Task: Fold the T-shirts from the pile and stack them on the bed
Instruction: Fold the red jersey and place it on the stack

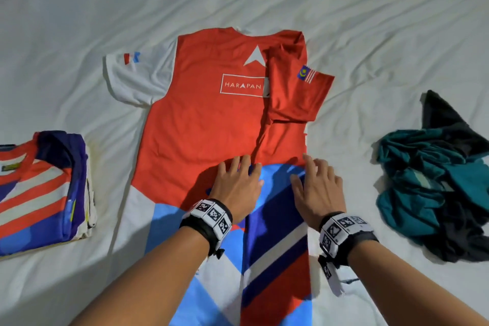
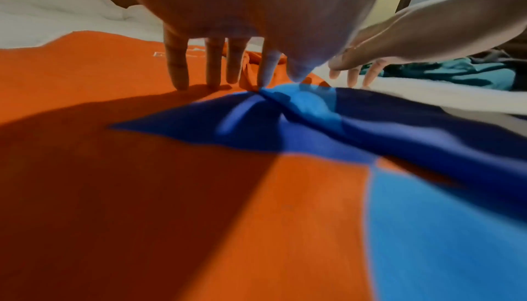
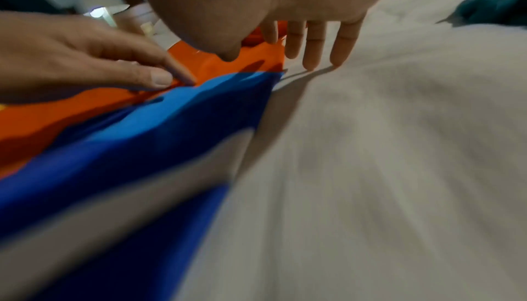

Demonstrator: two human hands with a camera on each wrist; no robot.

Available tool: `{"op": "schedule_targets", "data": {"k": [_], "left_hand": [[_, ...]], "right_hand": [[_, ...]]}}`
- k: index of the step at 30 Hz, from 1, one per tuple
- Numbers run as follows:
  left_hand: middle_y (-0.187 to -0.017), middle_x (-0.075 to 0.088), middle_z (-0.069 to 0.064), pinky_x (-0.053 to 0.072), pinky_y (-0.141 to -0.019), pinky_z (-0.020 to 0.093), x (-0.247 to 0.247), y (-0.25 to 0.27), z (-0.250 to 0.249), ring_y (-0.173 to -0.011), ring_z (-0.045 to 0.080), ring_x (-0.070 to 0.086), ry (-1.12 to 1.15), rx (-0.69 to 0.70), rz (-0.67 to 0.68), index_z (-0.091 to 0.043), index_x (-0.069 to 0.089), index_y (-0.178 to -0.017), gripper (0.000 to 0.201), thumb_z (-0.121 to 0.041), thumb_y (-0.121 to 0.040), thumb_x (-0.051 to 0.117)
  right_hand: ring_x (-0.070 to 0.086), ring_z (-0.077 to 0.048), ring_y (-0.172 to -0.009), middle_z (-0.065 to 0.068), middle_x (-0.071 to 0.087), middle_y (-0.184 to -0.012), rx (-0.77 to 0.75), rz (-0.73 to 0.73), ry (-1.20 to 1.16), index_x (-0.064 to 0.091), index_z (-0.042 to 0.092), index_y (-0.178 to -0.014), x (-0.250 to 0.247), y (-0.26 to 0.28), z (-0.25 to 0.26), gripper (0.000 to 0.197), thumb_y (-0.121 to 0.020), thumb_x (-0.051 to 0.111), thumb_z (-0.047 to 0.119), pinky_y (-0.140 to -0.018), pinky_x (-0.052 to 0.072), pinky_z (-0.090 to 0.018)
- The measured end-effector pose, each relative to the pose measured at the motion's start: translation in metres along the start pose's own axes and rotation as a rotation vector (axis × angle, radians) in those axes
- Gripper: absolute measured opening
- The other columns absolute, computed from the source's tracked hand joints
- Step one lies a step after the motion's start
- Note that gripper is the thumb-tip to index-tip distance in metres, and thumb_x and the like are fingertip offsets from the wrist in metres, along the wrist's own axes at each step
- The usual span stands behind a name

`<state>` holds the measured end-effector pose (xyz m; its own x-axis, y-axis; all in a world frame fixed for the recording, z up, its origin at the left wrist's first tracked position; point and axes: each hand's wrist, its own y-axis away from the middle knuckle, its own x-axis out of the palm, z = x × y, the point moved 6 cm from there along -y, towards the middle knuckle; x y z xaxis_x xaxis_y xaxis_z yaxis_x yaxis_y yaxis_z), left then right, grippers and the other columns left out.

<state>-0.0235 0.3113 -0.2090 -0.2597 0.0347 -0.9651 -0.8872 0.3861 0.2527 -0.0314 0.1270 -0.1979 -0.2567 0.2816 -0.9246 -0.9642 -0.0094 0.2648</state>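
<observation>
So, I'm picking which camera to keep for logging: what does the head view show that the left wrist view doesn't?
Head view only: the whole red T-shirt with its HARAPAN print, the right sleeve folded in, and the folded stack at left.

Left wrist view only: the left hand's fingertips touching the fabric, seen from low down.

Both: left hand, right hand, the teal pile, the white sheet.
</observation>
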Motion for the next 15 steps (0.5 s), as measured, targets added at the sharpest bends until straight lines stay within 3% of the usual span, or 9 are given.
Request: {"op": "schedule_targets", "data": {"k": [2, 4, 7, 9, 11, 13, 15], "left_hand": [[-0.105, 0.06, 0.008, 0.045, -0.071, 0.044, -0.021, -0.025, -0.001, -0.092, 0.032, 0.058, -0.006, 0.013, -0.076, -0.02, 0.064, -0.112, 0.026, -0.036, -0.093, 0.057], [-0.09, 0.062, 0.007, 0.045, -0.063, 0.041, -0.036, -0.055, -0.004, -0.08, 0.033, 0.061, 0.028, -0.016, -0.091, -0.018, 0.066, -0.102, 0.022, -0.025, -0.083, 0.072], [-0.089, 0.068, 0.006, 0.047, -0.058, 0.039, -0.055, -0.097, -0.022, -0.077, 0.033, 0.067, 0.123, -0.009, -0.094, -0.017, 0.062, -0.119, 0.039, -0.019, -0.082, 0.073], [-0.096, 0.07, 0.008, 0.045, -0.061, 0.038, -0.062, -0.118, -0.037, -0.082, 0.033, 0.069, 0.185, 0.019, -0.084, -0.019, 0.047, -0.143, 0.058, -0.018, -0.088, 0.066], [-0.095, 0.071, 0.009, 0.041, -0.06, 0.037, -0.062, -0.136, -0.045, -0.08, 0.034, 0.07, 0.185, 0.027, -0.088, -0.02, 0.036, -0.153, 0.071, -0.018, -0.089, 0.064], [-0.082, 0.072, 0.008, 0.037, -0.054, 0.035, -0.062, -0.149, -0.049, -0.069, 0.035, 0.071, 0.197, 0.035, -0.104, -0.021, 0.048, -0.146, 0.065, -0.022, -0.085, 0.069], [-0.072, 0.07, 0.011, 0.034, -0.051, 0.034, -0.06, -0.159, -0.048, -0.064, 0.037, 0.07, 0.251, 0.001, -0.123, -0.023, 0.064, -0.124, 0.04, -0.02, -0.084, 0.069]], "right_hand": [[0.049, -0.036, -0.116, -0.012, 0.046, -0.131, 0.108, -0.033, -0.12, 0.038, 0.017, -0.146, -0.018, -0.031, -0.012, 0.053, -0.101, 0.043, 0.043, -0.093, 0.042, -0.049], [0.045, -0.036, -0.123, -0.014, 0.042, -0.137, 0.178, -0.072, -0.203, 0.038, 0.015, -0.147, -0.034, -0.067, -0.026, 0.053, -0.101, 0.046, 0.041, -0.097, 0.041, -0.049], [0.041, -0.039, -0.128, -0.018, 0.039, -0.142, 0.194, -0.11, -0.282, 0.038, 0.009, -0.146, -0.055, -0.121, -0.04, 0.054, -0.102, 0.048, 0.038, -0.102, 0.039, -0.051], [0.039, -0.041, -0.13, -0.02, 0.04, -0.144, 0.206, -0.143, -0.337, 0.04, 0.006, -0.145, -0.066, -0.154, -0.048, 0.053, -0.101, 0.052, 0.033, -0.105, 0.036, -0.05], [0.039, -0.042, -0.131, -0.021, 0.042, -0.144, 0.229, -0.177, -0.384, 0.042, 0.005, -0.144, -0.073, -0.183, -0.053, 0.052, -0.1, 0.056, 0.028, -0.106, 0.035, -0.049], [0.04, -0.043, -0.131, -0.021, 0.043, -0.145, 0.238, -0.182, -0.387, 0.041, 0.004, -0.144, -0.077, -0.208, -0.053, 0.054, -0.099, 0.059, 0.027, -0.106, 0.034, -0.048], [0.039, -0.042, -0.133, -0.019, 0.043, -0.147, 0.247, -0.144, -0.363, 0.039, 0.007, -0.147, -0.075, -0.226, -0.051, 0.057, -0.098, 0.06, 0.027, -0.108, 0.033, -0.048]]}}
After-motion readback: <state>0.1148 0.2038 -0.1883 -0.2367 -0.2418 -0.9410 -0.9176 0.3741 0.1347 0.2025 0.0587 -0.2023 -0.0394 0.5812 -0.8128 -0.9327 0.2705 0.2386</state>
